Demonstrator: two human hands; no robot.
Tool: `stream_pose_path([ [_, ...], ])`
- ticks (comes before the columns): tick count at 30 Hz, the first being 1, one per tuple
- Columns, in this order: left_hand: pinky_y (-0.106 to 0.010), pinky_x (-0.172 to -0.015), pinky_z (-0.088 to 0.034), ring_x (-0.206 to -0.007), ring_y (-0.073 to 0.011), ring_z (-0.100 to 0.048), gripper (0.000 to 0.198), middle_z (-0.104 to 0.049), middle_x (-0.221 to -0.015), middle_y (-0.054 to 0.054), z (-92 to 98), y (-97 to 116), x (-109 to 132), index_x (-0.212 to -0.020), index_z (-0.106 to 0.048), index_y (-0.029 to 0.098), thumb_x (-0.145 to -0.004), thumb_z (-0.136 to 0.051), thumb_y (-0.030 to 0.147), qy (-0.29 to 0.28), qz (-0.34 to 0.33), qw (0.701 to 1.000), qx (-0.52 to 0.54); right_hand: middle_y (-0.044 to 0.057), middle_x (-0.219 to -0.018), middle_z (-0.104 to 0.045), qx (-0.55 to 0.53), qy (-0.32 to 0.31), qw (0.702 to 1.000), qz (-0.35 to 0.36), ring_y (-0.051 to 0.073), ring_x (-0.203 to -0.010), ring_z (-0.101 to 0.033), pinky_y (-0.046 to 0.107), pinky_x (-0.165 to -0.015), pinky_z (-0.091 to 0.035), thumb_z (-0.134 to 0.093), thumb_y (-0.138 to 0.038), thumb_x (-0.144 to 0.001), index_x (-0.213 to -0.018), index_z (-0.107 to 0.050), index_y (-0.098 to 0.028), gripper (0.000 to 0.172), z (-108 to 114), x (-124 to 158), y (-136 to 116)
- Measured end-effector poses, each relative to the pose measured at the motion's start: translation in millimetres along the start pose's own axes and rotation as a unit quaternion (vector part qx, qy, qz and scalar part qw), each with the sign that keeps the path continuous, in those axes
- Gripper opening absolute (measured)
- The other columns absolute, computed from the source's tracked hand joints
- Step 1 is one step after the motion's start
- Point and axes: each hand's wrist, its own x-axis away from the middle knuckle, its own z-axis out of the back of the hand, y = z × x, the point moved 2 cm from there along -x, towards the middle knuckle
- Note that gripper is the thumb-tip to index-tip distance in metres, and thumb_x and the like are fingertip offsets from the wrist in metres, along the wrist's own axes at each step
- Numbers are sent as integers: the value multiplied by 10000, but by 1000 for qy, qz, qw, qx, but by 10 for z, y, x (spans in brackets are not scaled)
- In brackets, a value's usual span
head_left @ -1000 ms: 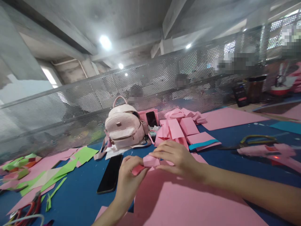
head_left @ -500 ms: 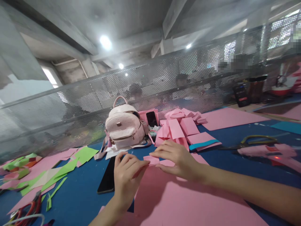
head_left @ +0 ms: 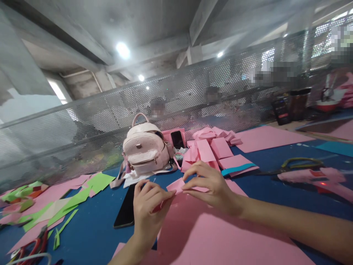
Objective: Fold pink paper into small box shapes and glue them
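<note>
Red handles of a cutting tool (head_left: 34, 244) show at the far left of the blue table (head_left: 91, 224), near green paper scraps (head_left: 66, 221), with a black phone (head_left: 124, 209) lying further right. The left hand (head_left: 150, 202), held narrow, reaches one fingertip to the left end of a small pink paper piece (head_left: 175, 185); its underside is hidden, so I cannot tell whether it pinches. That piece sits between the two hands, above the far edge of a large pink sheet (head_left: 220, 235).

It looks like thin card: very light, stiff enough to keep a crease, hardly slippery, but easily bent or torn by a hard squeeze. Opposite edges seem the best hold, with fingertips flat and clear of any fold.

At its right end, the right hand (head_left: 206, 187) grips the piece between thumb and fingers, narrowly. Loose pink pieces (head_left: 206, 149) pile up behind that hand; a pink glue gun (head_left: 311, 176), red light glowing, lies well apart at the right.
</note>
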Motion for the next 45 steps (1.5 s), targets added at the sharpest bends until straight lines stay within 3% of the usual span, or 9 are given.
stream_pose_path([
  [13, -401, -841, -374, -675, -146, -597, 192, -692, -674, 66, 28, 49, 2, -900, -702, 251, -886, -697, 60, 20, -7, 1000, 5, 56, -917, -707, -6, 9, 1000, 11, 200, -877, -573, 360, -797, -467, -699, -122, -913, -911, -727, -184, 68, 18, -4, -14],
  [24, -409, -835, -361, -666, -151, -575, 188, -690, -666, 68, -12, 92, 11, -880, -691, 251, -876, -706, 64, 60, 0, 998, 17, 68, -923, -693, 64, 9, 998, 28, 197, -858, -570, 355, -769, -496, -538, -157, -1013, -917, -644, -174, 144, -65, 29, -43],
  [29, -407, -828, -354, -678, -157, -573, 178, -685, -669, 58, -13, 90, 10, -863, -693, 242, -875, -702, 64, 57, -5, 998, 19, 52, -945, -700, 37, 14, 999, 15, 195, -887, -568, 355, -799, -488, -660, -154, -949, -940, -678, -179, 32, -56, 51, -33],
  [39, -405, -845, -357, -700, -155, -580, 173, -670, -653, 55, -44, 133, 39, -824, -682, 249, -881, -692, 86, 54, -9, 998, 2, 50, -881, -716, 42, 3, 999, 18, 186, -849, -571, 330, -758, -497, -615, -95, -939, -854, -680, -183, 139, -29, -4, -164],
  [45, -391, -813, -359, -716, -172, -611, 197, -695, -674, 52, -13, 170, 24, -797, -651, 248, -873, -666, 67, 57, 2, 998, -5, 40, -868, -718, 46, 18, 998, 29, 185, -829, -572, 336, -759, -501, -644, -127, -940, -879, -688, -199, 104, -28, -5, -145],
])
